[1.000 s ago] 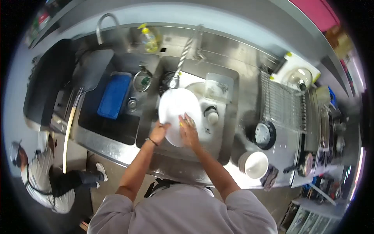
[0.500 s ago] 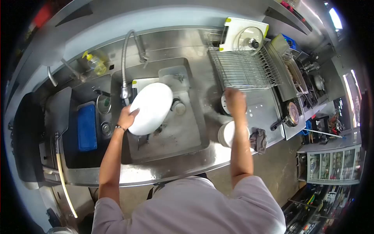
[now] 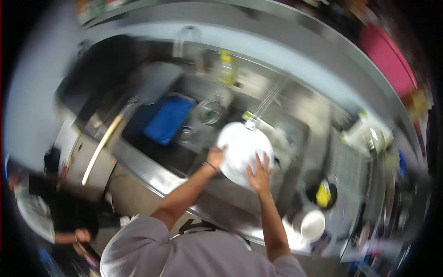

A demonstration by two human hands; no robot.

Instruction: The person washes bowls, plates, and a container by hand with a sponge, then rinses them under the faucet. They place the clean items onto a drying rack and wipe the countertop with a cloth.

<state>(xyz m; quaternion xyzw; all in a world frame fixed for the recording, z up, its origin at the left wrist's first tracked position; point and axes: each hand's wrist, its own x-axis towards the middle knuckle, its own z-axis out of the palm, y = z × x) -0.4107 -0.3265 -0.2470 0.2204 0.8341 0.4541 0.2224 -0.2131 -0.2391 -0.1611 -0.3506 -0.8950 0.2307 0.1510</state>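
A large white plate (image 3: 241,147) is held over the right sink basin (image 3: 295,159), its face up toward me. My left hand (image 3: 215,157) is closed on the plate's left edge, thumb on top. On the lower right of the plate my right hand (image 3: 260,175) lies with fingers spread, holding no sponge that I can see. The spray faucet head (image 3: 250,123) is just beyond the plate's far rim. To the right on the counter, a yellow sponge (image 3: 323,195) sits in a dark round bowl (image 3: 333,199). White stacked bowls (image 3: 312,226) stand nearer to me.
A blue tray (image 3: 170,120) and a strainer (image 3: 210,112) are in the left basin. Behind stands a yellow-topped soap bottle (image 3: 226,69). A wire dish rack (image 3: 350,166) is on the right. Another person (image 3: 50,212) is at the lower left. Motion blurs the view.
My right hand has come from the dark bowl at the right to the plate, and the yellow sponge now shows in that bowl. The view has swung left. My left hand keeps its hold.
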